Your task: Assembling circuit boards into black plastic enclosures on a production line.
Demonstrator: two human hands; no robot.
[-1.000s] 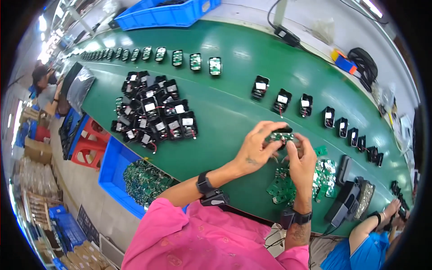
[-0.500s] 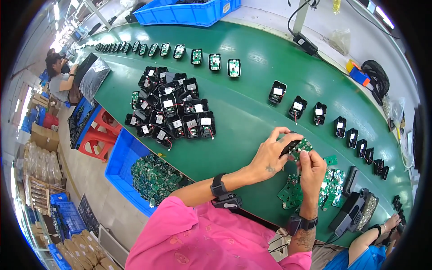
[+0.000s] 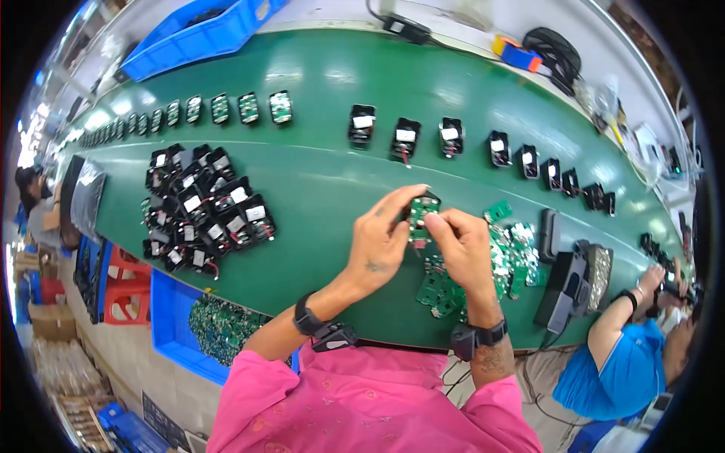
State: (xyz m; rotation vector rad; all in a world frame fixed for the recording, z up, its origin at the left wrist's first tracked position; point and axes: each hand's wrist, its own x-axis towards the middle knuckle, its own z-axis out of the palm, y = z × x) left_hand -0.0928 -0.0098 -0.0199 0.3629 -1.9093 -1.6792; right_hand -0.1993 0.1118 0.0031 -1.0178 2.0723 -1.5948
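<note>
My left hand (image 3: 377, 245) is closed around a small black plastic housing (image 3: 433, 195), held above the green table. A green circuit board (image 3: 420, 214) lies at the housing's open face and seems to sit in it. From the right, my right hand (image 3: 464, 245) has its thumb on the board, fingers curled; its other fingertips are partly hidden. Loose circuit boards (image 3: 513, 253) are heaped beside and below my right hand. Farther off stands a row of black housings with white labels (image 3: 405, 136), some with red wires.
A pile of black housings (image 3: 192, 204) covers the table's left part. Housings with boards (image 3: 280, 108) line the far left. A blue bin (image 3: 170, 325) holds boards near the front edge. Dark devices (image 3: 563, 287) lie to the right. A co-worker in blue (image 3: 612, 370) sits at the right.
My view has swung right. The board, formerly tilted beside the housing between my hands, now lies against its open face, with my right thumb on it.
</note>
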